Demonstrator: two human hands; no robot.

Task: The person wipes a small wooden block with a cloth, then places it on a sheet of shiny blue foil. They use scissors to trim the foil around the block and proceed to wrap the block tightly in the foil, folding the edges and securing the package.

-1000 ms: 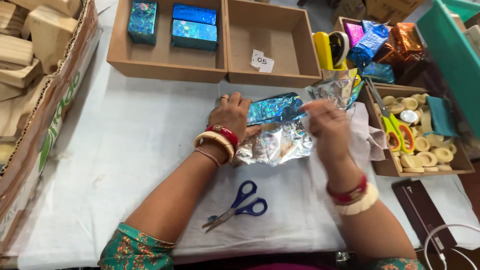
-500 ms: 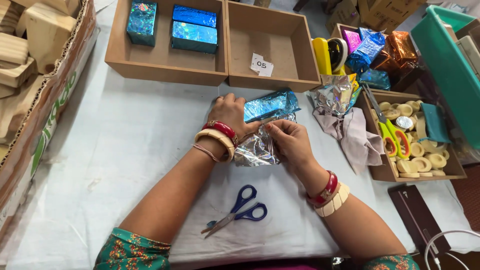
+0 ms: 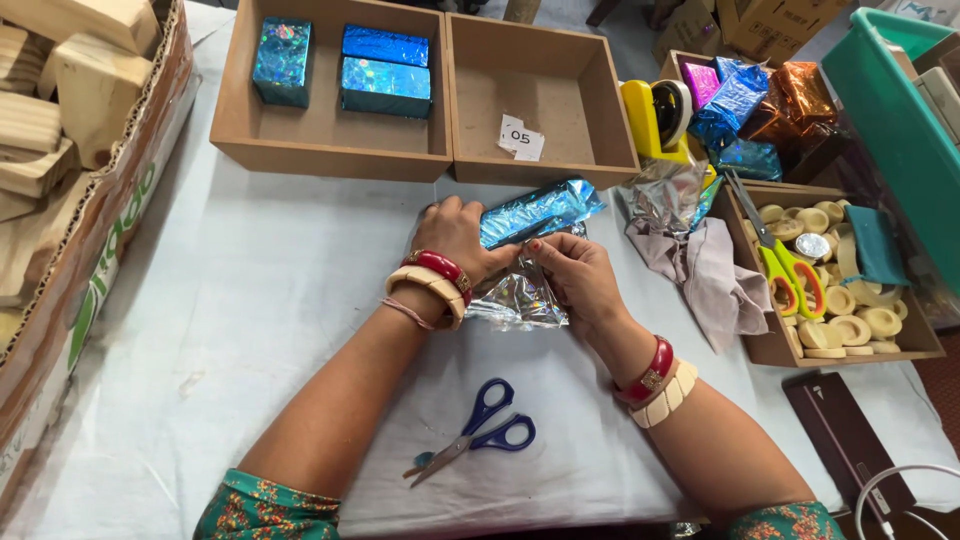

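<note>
A block half wrapped in shiny blue holographic foil (image 3: 538, 212) lies on the white table cover in front of me. My left hand (image 3: 458, 238) presses down on its left end. My right hand (image 3: 574, 270) pinches the loose silvery edge of the foil sheet (image 3: 520, 300) just below the block. Blue-handled scissors (image 3: 478, 430) lie closed on the cloth nearer to me, between my forearms.
A two-bay wooden tray (image 3: 440, 160) at the back holds three blue wrapped blocks (image 3: 385, 85) on the left and a paper tag on the right. A box of tape rolls (image 3: 850, 310) with green scissors, a grey cloth (image 3: 705, 280), a yellow tape dispenser (image 3: 655, 120) and foil wads lie right. Wooden blocks (image 3: 60, 100) fill a carton left.
My right hand came back from the silver foil pile at the right and now grips the foil edge under the block. My left hand stayed on the block.
</note>
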